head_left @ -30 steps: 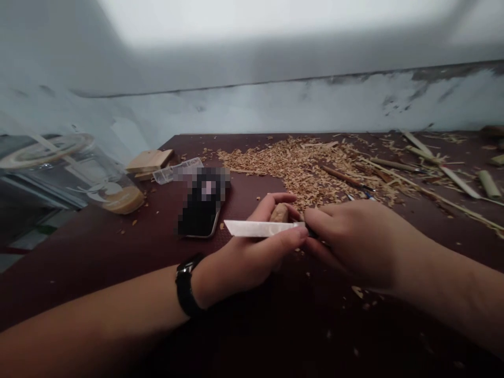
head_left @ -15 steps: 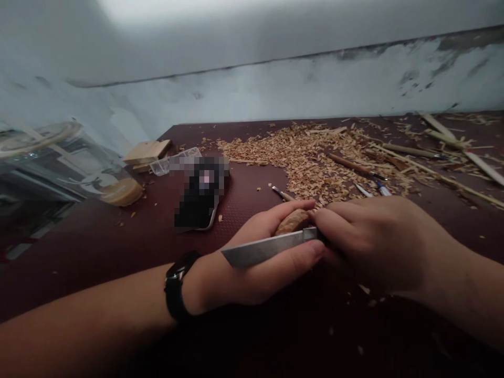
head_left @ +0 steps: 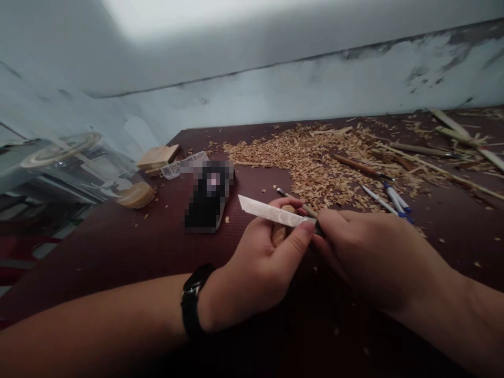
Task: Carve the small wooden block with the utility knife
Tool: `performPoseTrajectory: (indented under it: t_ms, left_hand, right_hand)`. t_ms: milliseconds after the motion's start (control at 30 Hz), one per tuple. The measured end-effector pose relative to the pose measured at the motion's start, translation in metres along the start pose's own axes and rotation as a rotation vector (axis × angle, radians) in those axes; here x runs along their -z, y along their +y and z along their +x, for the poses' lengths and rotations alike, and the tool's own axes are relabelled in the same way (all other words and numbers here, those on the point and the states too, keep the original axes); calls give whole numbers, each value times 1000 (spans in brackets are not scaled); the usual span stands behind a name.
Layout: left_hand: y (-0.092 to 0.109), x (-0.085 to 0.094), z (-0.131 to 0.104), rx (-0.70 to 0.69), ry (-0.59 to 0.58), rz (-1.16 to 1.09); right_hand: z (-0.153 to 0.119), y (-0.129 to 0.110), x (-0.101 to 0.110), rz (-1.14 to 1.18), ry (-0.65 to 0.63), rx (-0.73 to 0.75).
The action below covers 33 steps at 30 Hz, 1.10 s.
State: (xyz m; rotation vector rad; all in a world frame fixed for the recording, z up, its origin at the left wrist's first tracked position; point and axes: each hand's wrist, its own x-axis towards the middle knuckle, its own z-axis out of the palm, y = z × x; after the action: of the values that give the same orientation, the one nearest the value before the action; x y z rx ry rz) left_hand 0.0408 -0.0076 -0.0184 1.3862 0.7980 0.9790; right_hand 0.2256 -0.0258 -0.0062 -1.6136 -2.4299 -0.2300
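Observation:
My right hand [head_left: 366, 252] is closed around the handle of a carving knife [head_left: 268, 211], whose flat steel blade points left with an angled tip. The blade crosses in front of a small piece of wood [head_left: 279, 233], which my left hand [head_left: 260, 262] grips between its palm and fingers. My left thumb presses near the base of the blade. Most of the wood piece is hidden behind the blade and the fingers. A dark watch [head_left: 192, 302] is on my left wrist.
Wood shavings [head_left: 315, 163] are heaped across the dark red table [head_left: 165, 252]. Pens [head_left: 397, 199] and a wooden-handled tool [head_left: 360, 167] lie at right. Left are a phone [head_left: 208, 199], a clear plastic box [head_left: 183, 165], wood blocks [head_left: 157, 158] and a plastic cup [head_left: 106, 176] with a tan drink.
The knife blade has swung upward, its tip rising away from my left wrist and its face now catching light. My left hand has turned with the wood piece. The camera view has shifted slightly.

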Motion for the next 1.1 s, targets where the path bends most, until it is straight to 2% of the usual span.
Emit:
performPoseTrajectory:
  t_ms: [67,167,300,500,600,800,1000,1100]
  left_hand:
    - [2,3,4,-6,-21,9]
    - [7,12,7,-21,-123,89]
    - [10,18,3,59,-251,84]
    - [6,12,-1,31,-187,117]
    - [4,8,0,6,-193,161]
    - [4,1,0,-5,-113,255]
    - [1,-1,4,-10,-145,50]
    - [-2,-5,5,-22,-115,-2]
  right_hand:
    - [2,-1,1,73,-41,16]
    - [10,2,6,155,-76,106]
    - [20,9,15,64,-49,242]
    - [26,21,15,-153,140,351]
    - [24,22,15,-141,152,369]
    - [21,15,22,-110,-6,249]
    - [14,1,19,-145,23,71]
    - [10,-8,20,-156,13,-23]
